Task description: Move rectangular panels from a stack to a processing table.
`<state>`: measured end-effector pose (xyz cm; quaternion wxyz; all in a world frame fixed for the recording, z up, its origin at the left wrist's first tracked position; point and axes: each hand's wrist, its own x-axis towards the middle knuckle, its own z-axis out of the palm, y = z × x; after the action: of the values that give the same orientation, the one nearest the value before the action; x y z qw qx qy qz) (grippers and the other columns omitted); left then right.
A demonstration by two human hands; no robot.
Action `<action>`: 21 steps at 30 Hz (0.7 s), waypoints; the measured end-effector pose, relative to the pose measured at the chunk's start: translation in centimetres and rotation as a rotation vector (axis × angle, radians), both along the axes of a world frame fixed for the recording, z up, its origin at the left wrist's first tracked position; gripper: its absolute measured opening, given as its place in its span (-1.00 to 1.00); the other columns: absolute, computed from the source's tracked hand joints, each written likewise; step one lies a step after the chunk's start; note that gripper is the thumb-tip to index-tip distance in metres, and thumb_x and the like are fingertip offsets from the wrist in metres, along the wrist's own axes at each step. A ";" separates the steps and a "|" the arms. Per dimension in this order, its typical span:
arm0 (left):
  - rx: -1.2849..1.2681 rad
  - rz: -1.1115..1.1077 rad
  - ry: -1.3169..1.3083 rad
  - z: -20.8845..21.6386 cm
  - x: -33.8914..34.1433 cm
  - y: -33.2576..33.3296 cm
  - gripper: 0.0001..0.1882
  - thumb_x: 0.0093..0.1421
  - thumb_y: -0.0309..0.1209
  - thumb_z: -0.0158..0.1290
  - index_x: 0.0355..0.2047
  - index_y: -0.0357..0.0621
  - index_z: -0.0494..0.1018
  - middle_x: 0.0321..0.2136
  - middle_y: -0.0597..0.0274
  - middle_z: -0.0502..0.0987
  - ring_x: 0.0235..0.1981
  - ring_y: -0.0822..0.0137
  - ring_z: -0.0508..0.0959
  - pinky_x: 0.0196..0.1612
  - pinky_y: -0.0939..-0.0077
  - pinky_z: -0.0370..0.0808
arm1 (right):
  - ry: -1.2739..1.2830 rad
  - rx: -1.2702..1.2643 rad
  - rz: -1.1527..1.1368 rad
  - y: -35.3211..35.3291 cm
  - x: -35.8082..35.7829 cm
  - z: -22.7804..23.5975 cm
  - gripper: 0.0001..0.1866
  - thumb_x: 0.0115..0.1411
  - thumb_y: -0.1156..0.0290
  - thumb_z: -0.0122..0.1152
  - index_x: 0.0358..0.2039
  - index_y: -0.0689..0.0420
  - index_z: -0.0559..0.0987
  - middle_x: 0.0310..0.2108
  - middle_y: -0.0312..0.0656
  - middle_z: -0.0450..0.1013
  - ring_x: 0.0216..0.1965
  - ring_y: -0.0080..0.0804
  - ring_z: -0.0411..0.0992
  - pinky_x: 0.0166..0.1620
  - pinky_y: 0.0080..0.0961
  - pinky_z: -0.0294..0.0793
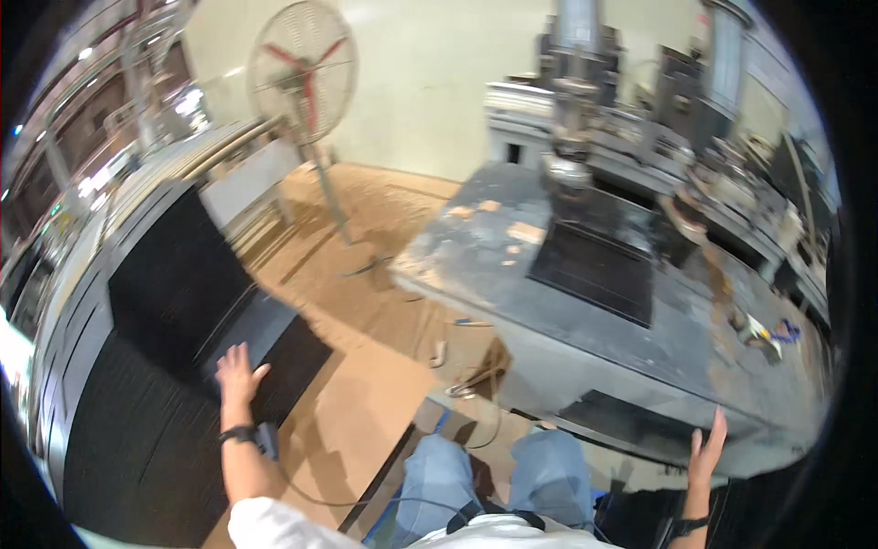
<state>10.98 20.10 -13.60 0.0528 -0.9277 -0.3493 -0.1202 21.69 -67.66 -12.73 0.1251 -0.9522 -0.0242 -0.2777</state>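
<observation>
My left hand (240, 377) is stretched out at the left with its fingers spread and nothing in it. It is above the dark panels (283, 352); whether it touches them I cannot tell. Next to it, a black board (174, 265) leans at an angle over the stack of black panels (137, 439). My right hand (706, 450) is at the lower right, thumb apart from the fingers and empty. It is close to the front edge of the grey machine table (476, 247). On that table lies a black rectangular panel (594, 273) under the machine head (569, 169).
A large fan (304, 73) with red blades stands at the far wall. Sawdust covers the floor (366, 220) between the stack and the machine. Wood scraps (525, 231) lie on the table. A cable (366, 502) runs across my legs. More dark panels (759, 503) are at the lower right.
</observation>
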 end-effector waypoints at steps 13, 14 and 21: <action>-0.074 -1.375 -0.395 5.3 28.9 -41.5 -0.43 0.01 -0.12 0.21 -0.01 -0.10 0.44 0.04 0.08 0.40 0.21 -0.03 0.22 0.26 0.01 0.13 | 0.471 -0.045 -0.747 -5.2 -23.3 -10.5 -0.11 -0.14 0.60 0.30 0.26 0.15 0.16 0.28 -0.04 0.11 0.31 -0.03 0.04 0.30 -0.03 0.01; -0.056 -1.376 -0.360 5.1 30.6 -43.8 -0.37 0.08 0.01 0.13 0.07 -0.09 0.40 0.11 0.06 0.35 0.26 -0.02 0.17 0.29 -0.03 0.05 | 0.394 -0.017 -0.650 -5.7 -23.1 -8.9 -0.17 -0.16 0.64 0.26 0.22 0.17 0.23 0.20 0.00 0.21 0.23 -0.01 0.15 0.26 -0.09 0.10; -0.236 -1.118 -0.020 3.7 34.1 -48.5 -0.10 0.13 0.34 -0.21 0.29 -0.03 0.12 0.32 0.05 0.06 0.35 -0.03 -0.04 0.33 -0.13 -0.22 | -0.100 0.062 -0.239 0.6 -16.4 8.2 -0.40 -0.18 0.76 0.03 -0.02 0.22 0.49 -0.09 0.03 0.46 -0.03 0.00 0.42 0.08 -0.23 0.36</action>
<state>45.12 -28.42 -9.87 -0.1259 -0.9700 0.1831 -0.0988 5.30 -67.08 -4.53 0.1192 -0.9288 0.0920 -0.3386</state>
